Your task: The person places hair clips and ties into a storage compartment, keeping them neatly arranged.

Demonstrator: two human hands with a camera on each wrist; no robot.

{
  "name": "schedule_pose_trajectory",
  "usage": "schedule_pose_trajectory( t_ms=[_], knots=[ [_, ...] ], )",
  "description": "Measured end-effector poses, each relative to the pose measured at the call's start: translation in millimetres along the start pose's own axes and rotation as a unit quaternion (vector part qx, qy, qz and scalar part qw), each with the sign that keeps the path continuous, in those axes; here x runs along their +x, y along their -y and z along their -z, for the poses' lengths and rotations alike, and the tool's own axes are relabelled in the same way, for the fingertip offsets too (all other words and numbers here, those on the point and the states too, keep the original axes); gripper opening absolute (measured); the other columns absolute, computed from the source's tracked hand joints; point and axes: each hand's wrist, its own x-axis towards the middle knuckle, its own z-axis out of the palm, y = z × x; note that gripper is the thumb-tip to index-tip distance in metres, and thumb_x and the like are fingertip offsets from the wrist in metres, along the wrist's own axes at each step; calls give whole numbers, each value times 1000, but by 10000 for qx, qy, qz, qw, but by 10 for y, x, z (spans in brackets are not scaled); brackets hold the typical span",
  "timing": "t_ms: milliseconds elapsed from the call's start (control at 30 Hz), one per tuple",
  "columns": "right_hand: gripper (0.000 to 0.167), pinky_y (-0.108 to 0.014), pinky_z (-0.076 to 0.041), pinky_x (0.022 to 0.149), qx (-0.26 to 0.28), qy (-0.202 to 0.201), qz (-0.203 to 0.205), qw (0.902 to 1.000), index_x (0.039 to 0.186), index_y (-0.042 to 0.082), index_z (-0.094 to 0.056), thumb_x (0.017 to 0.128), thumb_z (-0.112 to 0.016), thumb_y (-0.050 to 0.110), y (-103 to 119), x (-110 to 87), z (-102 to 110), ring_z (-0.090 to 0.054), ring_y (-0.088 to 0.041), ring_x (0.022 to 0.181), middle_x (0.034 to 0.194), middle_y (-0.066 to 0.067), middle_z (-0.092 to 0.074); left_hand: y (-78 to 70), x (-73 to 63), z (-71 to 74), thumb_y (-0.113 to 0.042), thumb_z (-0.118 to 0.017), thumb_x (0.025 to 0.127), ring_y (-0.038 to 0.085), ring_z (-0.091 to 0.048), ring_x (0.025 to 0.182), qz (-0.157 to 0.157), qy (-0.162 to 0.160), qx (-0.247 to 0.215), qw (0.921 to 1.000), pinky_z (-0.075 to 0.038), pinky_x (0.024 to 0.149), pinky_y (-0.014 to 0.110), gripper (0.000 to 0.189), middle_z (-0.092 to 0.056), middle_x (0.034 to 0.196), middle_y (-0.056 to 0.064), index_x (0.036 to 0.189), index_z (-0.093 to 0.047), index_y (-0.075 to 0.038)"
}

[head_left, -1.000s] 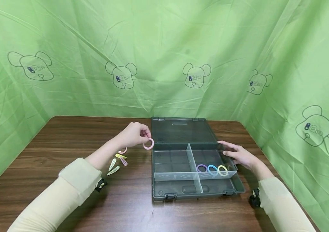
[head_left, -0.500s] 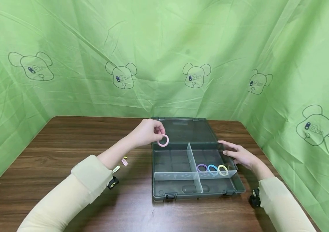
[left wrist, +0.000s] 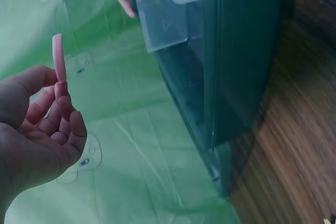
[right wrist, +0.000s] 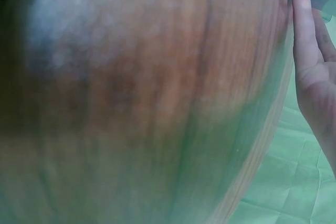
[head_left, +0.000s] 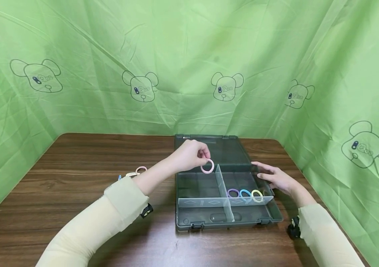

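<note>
L hand (head_left: 192, 155) pinches pink ring (head_left: 213, 167) over back-left compt (head_left: 197, 185) of box (head_left: 232, 224), nr divider (head_left: 221, 181); R hand (head_left: 278, 180) fingers loose, resting at box's R edge. From my end ring looks v light, prob soft, springy, hard to break; I'd grip band btwn thumb + fingertip

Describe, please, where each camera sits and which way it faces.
Head: on the head, facing forward and down over the box; sleeves, left grip and right grip show.
Left wrist: worn there, facing the left grip pinching a pink ring; the right grip partly shows.
Right wrist: worn there, facing mostly blurred tabletop; the right grip shows at the right.
Head and left wrist share that pink ring and the box.
</note>
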Motion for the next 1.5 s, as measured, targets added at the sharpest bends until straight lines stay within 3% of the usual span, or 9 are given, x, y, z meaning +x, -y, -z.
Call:
schedule_pose_trajectory(
  t_ms=[467, 567, 767, 967, 1233, 1500],
  knots=[
    [57, -44, -53, 79, -42, -16, -28, 10000, 148, 27, -29, 97, -53, 25, -27, -6, 11, -33, -39, 132, 154, -21, -15, -30, 302, -411, -7, -70, 82, 5, -56, 64, -406, 163, -180, 9989, -45, 61, 16, 8, -63, 70, -5, 81, -65, -13],
    [57, -45, -53, 77, 56, -29, -32, 10000, 148, 26, -30, 96, -54, 24, -26, -14, 11, -38, -37, 130, 153, -19, -21, -37, 369, -483, -7, -68, 83, 5, -55, 65, -565, 278, -142, 9979, -45, 63, 15, 7, -63, 71, -5, 82, -65, -14],
    [59, -45, -54, 76, 156, 9, 0, 9999, 148, 23, -29, 96, -55, 22, -3, -19, 30, -59, -25, 109, 147, -22, -32, -52, 551, -607, -11, -65, 87, 5, -54, 69, -934, 539, -66, 9941, -43, 66, 15, 1, -61, 76, -5, 87, -65, -12],
    [57, -46, -54, 77, 120, 16, -6, 9999, 148, 24, -30, 96, -54, 22, -7, -3, 30, -56, -27, 113, 148, -22, -31, -10, 685, -730, -11, -65, 87, 5, -54, 72, -1207, 803, -18, 9894, -43, 68, 15, 4, -60, 78, -4, 86, -63, -14],
    [58, -45, -54, 77, 199, 53, 3, 9998, 148, 23, -29, 96, -54, 21, -23, 11, 15, -60, -27, 107, 144, -26, -35, 80, 770, -893, -11, -63, 88, 5, -53, 72, -1276, 1515, 397, 9794, -41, 65, 14, 4, -59, 78, -5, 86, -62, -14],
    [59, -44, -54, 76, 157, -3, -17, 9999, 148, 23, -30, 95, -56, 23, -27, 25, 25, -59, -25, 106, 142, -26, -37, 131, 812, -1029, -13, -64, 89, 6, -54, 76, -1476, 1764, 911, 9689, -41, 71, 16, 4, -60, 80, -5, 86, -62, -16]
  ],
)
